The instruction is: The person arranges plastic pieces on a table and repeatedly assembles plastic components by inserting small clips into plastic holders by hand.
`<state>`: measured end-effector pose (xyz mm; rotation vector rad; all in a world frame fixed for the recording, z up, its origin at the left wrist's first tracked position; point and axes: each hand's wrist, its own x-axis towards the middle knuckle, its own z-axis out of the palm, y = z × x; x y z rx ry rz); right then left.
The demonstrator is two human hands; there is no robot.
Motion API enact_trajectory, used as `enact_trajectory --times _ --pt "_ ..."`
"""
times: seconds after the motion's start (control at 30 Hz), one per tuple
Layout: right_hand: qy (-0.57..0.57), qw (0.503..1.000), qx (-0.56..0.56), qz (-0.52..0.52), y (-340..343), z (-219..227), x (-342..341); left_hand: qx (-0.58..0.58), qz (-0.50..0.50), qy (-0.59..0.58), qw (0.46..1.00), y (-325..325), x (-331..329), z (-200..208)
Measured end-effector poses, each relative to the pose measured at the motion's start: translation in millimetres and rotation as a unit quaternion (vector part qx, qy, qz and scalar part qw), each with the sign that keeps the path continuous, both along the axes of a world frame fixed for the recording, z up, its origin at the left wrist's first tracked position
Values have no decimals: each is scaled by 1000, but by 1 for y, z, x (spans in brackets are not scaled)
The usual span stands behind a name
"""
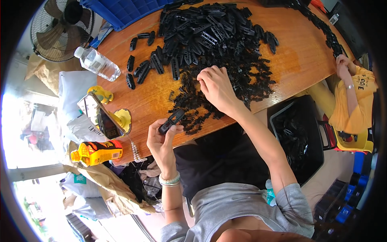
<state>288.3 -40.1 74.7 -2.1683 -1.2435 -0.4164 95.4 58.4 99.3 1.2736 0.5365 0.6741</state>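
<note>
Near the table's front edge, my left hand (161, 143) grips a black plastic housing (172, 122), long and rounded, with a hollow in its upper face. The thumb and fingers clasp its lower end. My right hand (217, 86) is over a spread of small black plastic pieces (258, 82) in the middle of the table. Its fingers are curled together, and whatever they pinch is hidden. Behind the small pieces rises a big heap of black plastic housings (201, 30), with several loose ones (143, 71) at its left.
On the left stand a clear water bottle (98, 64), a phone (100, 115) on a yellow stand (124, 119) and an orange drink bottle (98, 153). A blue crate (125, 12) is at the back. A black bin (296, 133) sits right of my lap; a co-worker (354, 97) sits beyond.
</note>
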Motion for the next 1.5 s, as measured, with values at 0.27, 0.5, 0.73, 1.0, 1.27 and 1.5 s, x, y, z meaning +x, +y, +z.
enact_trajectory --times 0.27,0.5,0.73,1.0,1.27,1.5 --pt "87 965 186 162 -27 36 -40 2 -45 15 999 -9 8 7" --pt "275 916 220 192 -40 45 -69 -28 -102 2 994 -21 11 6" --pt "351 892 266 103 -47 39 -75 -90 -120 19 988 -33 12 9" --pt "267 920 225 180 -60 37 -73 -49 -147 64 986 -30 11 16" --pt "105 957 187 194 -72 28 -72 -64 -139 64 986 -35 8 17" --pt "411 898 126 96 -106 19 -99 -23 -193 85 977 -54 -5 4"
